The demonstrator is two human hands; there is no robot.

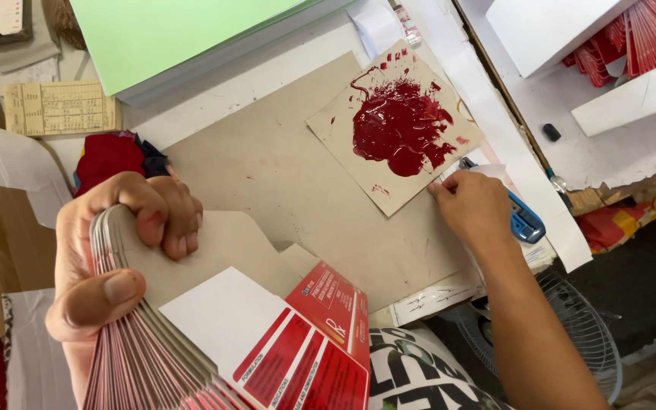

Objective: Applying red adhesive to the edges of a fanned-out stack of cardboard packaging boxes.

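Note:
My left hand (pixel 119 250) grips a thick fanned stack of flat red-and-white carton blanks (pixel 191 334), thumb on the near side and fingers curled over the top edge. My right hand (pixel 471 203) rests at the lower right edge of a beige card (pixel 343 125) that carries a glossy dark red puddle of glue or paint (pixel 400 125). The fingertips touch the card's edge. A blue box cutter (pixel 525 220) lies right beside that hand.
A large grey-brown board (pixel 267 167) covers the table. Green paper sheets (pixel 168 30) lie at the back, a red cloth (pixel 108 156) at left. More red cartons (pixel 632 38) sit at upper right. A fan (pixel 578 334) stands below the table edge.

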